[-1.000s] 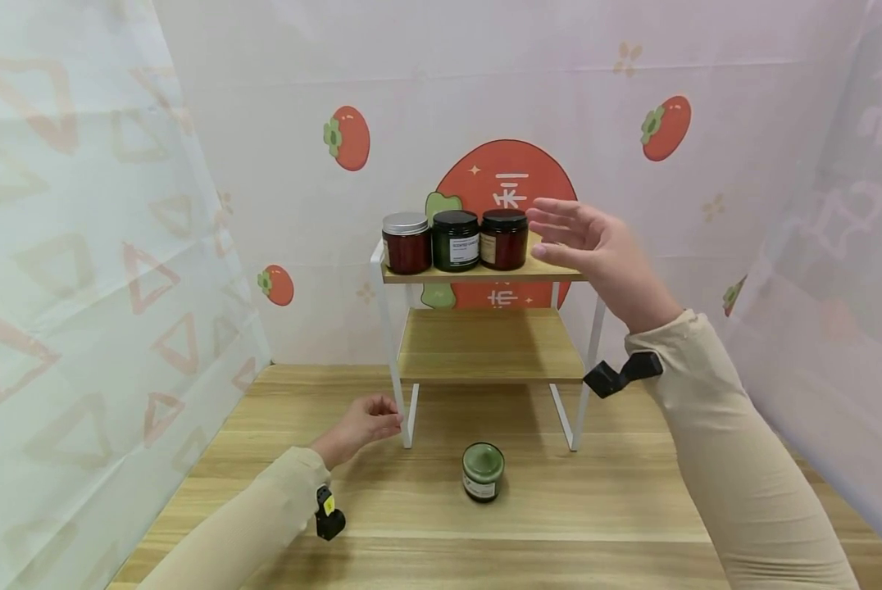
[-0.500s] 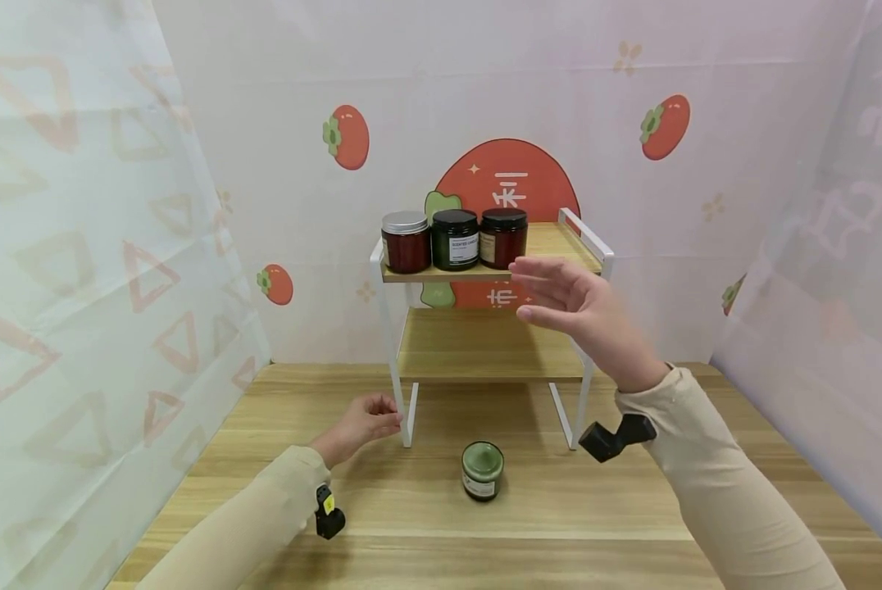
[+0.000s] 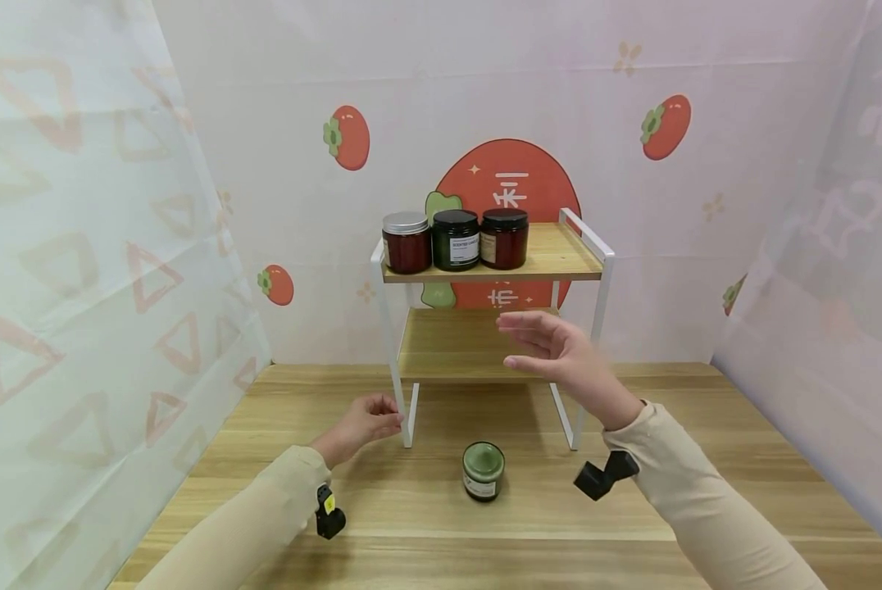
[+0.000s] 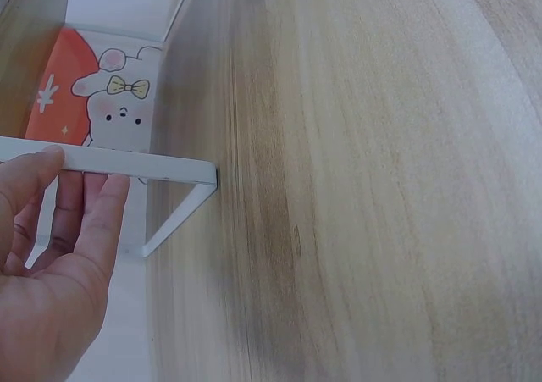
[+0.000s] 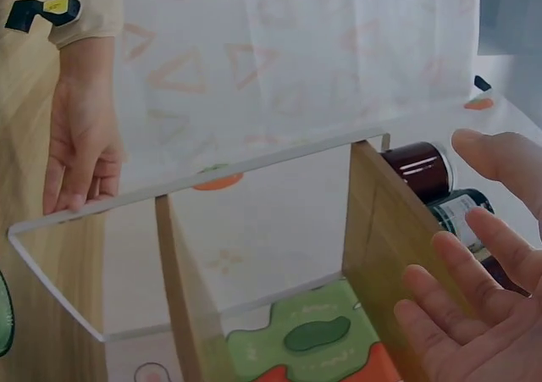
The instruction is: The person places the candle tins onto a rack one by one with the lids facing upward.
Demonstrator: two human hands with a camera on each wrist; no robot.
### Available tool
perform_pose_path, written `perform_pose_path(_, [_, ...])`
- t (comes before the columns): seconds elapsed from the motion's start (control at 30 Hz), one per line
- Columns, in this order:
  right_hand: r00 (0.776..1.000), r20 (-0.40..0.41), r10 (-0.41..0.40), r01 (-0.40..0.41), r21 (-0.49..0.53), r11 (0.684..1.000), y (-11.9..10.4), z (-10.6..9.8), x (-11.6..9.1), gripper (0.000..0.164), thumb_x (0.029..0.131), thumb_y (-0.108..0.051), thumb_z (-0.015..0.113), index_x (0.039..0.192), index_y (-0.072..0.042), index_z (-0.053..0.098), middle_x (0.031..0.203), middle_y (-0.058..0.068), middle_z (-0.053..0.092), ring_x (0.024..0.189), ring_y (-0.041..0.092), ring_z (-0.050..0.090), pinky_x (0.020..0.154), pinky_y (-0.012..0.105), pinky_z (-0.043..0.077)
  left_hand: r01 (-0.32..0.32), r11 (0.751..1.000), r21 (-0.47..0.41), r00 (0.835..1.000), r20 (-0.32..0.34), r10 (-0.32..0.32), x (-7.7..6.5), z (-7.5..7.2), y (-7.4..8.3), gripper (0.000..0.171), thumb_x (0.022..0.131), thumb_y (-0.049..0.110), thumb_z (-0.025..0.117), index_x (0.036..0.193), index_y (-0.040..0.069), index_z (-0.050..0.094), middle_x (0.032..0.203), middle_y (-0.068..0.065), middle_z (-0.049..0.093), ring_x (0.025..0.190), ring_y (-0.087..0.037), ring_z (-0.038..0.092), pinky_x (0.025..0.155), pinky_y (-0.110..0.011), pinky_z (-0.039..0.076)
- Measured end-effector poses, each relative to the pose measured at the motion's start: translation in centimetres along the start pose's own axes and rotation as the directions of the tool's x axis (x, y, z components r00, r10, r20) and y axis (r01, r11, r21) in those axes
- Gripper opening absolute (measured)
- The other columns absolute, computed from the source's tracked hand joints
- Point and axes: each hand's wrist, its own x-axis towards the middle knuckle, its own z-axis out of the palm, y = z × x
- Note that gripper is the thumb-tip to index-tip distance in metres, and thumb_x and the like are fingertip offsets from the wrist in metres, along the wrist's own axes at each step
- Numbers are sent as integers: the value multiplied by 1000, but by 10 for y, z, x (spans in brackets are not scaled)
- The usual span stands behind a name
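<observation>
My left hand [image 3: 360,426] pinches the front left leg [image 4: 127,160] of a two-tier wooden shelf [image 3: 448,340] between thumb and fingers, low down near the table. In front of the shelf's lower board hovers my right hand [image 3: 566,360], thumb and fingers apart, holding nothing. Three lidded candle jars stand in a row on the top board: a dark red jar with a silver lid [image 3: 407,250], a dark green jar with a black lid [image 3: 456,242] and a dark red jar with a black lid [image 3: 505,246]. A green candle jar [image 3: 483,475] stands on the table before the shelf.
The wood-grain table [image 3: 559,524] spreads around the shelf's white metal legs. Behind stands a pale cloth backdrop [image 3: 264,164] printed with persimmons, with similar cloth at both sides. The top board's right part [image 3: 559,250] is bare.
My right hand has dropped from beside the black-lidded red jar on the top board to in front of the lower board. The left hand has kept its hold on the leg.
</observation>
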Motion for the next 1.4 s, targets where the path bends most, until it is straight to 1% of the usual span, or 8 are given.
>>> perform_pose_path(0.13, [1000, 18, 18, -18, 8, 1000, 12, 7, -3, 52, 85, -12, 75, 132, -7, 54, 136, 10, 56, 123, 13, 55, 106, 30, 46, 3, 1000, 0, 1000, -5, -3, 0, 1, 0, 8, 93, 0, 60, 97, -3, 53, 95, -5, 59, 98, -25, 63, 91, -35, 57])
perform_pose_path(0.27, [999, 30, 43, -44, 20, 999, 24, 14, -7, 52, 84, -12, 76, 131, -6, 55, 136, 14, 55, 127, 27, 53, 107, 40, 45, 7, 1000, 15, 1000, -9, -7, 1, 0, -1, 9, 93, 1, 60, 98, -2, 53, 96, -5, 59, 100, -26, 63, 91, -35, 57])
perform_pose_path(0.4, [996, 53, 72, -74, 38, 997, 39, 21, -11, 53, 83, -12, 76, 131, -2, 54, 138, 22, 52, 130, 38, 47, 107, 37, 45, 11, 1000, 22, 1000, -14, -11, 1, -1, -1, 10, 93, 1, 60, 98, -2, 53, 96, -5, 59, 100, -26, 63, 91, -35, 57])
perform_pose_path(0.57, [988, 90, 124, -127, 34, 991, 59, 32, -16, 54, 83, -16, 76, 130, -1, 54, 136, 20, 54, 130, 35, 48, 108, 32, 44, 10, 1000, 23, 1000, -19, -10, 2, -1, -2, 10, 93, 1, 60, 99, -2, 53, 98, -6, 59, 101, -27, 63, 91, -33, 57])
perform_pose_path(0.7, [978, 115, 175, -178, 10, 984, 78, 38, -20, 56, 83, -22, 77, 131, -2, 54, 137, 17, 54, 131, 32, 48, 109, 41, 42, 7, 1000, 28, 1000, -16, -7, 1, -1, -2, 11, 93, 2, 60, 100, -3, 52, 98, -7, 59, 103, -28, 62, 91, -33, 57])
perform_pose_path(0.87, [963, 137, 233, -233, -13, 972, 99, 42, -29, 57, 83, -25, 77, 131, -5, 55, 139, 15, 53, 132, 35, 46, 108, 48, 42, 8, 999, 31, 1000, -14, -8, 2, -2, -3, 12, 93, 2, 60, 100, -3, 52, 98, -7, 59, 102, -28, 63, 91, -34, 57])
perform_pose_path(1.13, [961, 133, 242, -239, -38, 970, 117, 48, -40, 52, 83, -17, 77, 128, 1, 56, 136, 24, 53, 129, 40, 47, 109, 55, 38, 9, 1000, 25, 1000, -14, -9, 2, -1, -4, 12, 93, 2, 61, 100, -3, 52, 97, -6, 58, 101, -28, 62, 92, -35, 56])
perform_pose_path(1.4, [950, 173, 261, -254, -60, 965, 139, 51, -48, 62, 81, -19, 80, 130, 6, 52, 135, 26, 52, 129, 40, 48, 110, 47, 39, 15, 1000, 24, 1000, -13, -15, 1, -1, -2, 11, 94, 2, 60, 100, -3, 52, 98, -7, 59, 103, -29, 62, 93, -36, 56])
